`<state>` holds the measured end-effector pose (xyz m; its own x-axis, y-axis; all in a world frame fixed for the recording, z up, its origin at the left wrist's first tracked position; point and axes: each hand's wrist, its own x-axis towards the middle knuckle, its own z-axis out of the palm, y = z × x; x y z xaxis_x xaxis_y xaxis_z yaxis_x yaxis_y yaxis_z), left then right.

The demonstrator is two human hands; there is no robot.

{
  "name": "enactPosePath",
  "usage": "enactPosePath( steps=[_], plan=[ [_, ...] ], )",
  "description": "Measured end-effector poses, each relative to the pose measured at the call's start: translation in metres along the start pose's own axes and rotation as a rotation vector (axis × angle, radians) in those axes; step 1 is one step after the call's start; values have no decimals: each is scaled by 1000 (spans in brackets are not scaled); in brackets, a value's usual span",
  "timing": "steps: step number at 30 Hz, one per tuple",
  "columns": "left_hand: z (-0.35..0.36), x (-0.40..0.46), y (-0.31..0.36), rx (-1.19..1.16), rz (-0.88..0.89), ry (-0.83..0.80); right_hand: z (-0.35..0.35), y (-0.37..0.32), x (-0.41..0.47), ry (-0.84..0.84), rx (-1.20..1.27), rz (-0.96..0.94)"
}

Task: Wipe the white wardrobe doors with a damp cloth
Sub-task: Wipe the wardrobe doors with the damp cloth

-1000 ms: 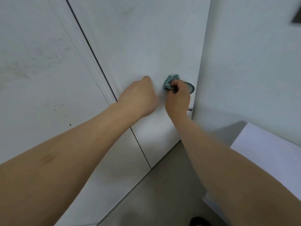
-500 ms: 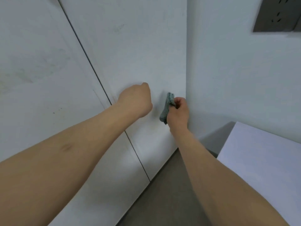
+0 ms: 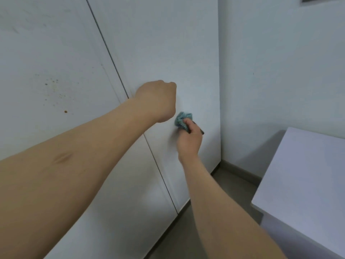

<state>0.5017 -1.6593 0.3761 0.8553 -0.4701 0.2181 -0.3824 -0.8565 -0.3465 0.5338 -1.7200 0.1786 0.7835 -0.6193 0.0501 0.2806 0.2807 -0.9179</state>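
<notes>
Two white wardrobe doors fill the view, the right door (image 3: pixel 164 43) and the left door (image 3: pixel 46 53), split by a thin dark gap. My right hand (image 3: pixel 189 141) grips a bunched teal cloth (image 3: pixel 182 121) and holds it against the right door, low and near its right edge. My left hand (image 3: pixel 158 100) is curled into a fist, its knuckles resting on the same door just above and left of the cloth. Brown specks (image 3: pixel 65 111) dot the left door.
A plain white wall (image 3: pixel 280 71) meets the wardrobe at the right. A white cabinet or table top (image 3: pixel 302 184) juts in at the lower right, close to my right forearm. Grey floor (image 3: pixel 214 212) and a grey skirting run below. A dark outlet plate (image 3: pixel 323 0) sits top right.
My right hand has moved the cloth left, away from the door's right edge, and bunched it up. The view shifted a little; my left fist stays on the door.
</notes>
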Motion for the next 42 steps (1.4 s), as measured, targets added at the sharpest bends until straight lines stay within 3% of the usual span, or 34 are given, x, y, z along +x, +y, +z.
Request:
enactPosePath(
  steps=[6, 9, 14, 16, 21, 27, 31, 38, 42],
  plan=[
    [11, -5, 17, 167, -55, 31, 1, -2, -49, -216, -211, -146],
    [23, -8, 25, 301, -39, 67, -15, -12, -37, -312, -160, -113],
    [34, -13, 24, 411, 6, 104, -74, -27, 25, 143, 83, 112],
    [36, -12, 22, 430, 28, 120, -88, -21, 44, 188, 113, 185],
    [34, -7, 16, 380, 33, 126, -45, 9, 42, 34, 112, 210],
    [28, -8, 17, 299, -18, 112, -2, 19, -66, -47, -152, 27],
    [27, -6, 19, 322, -18, 91, 19, 10, -104, -201, -140, -87],
    [4, 21, 35, 314, -68, 12, 14, -55, 4, -146, -196, -205],
    [1, 39, 47, 251, -18, 122, 5, -73, 87, -45, -83, -170]
  ],
)
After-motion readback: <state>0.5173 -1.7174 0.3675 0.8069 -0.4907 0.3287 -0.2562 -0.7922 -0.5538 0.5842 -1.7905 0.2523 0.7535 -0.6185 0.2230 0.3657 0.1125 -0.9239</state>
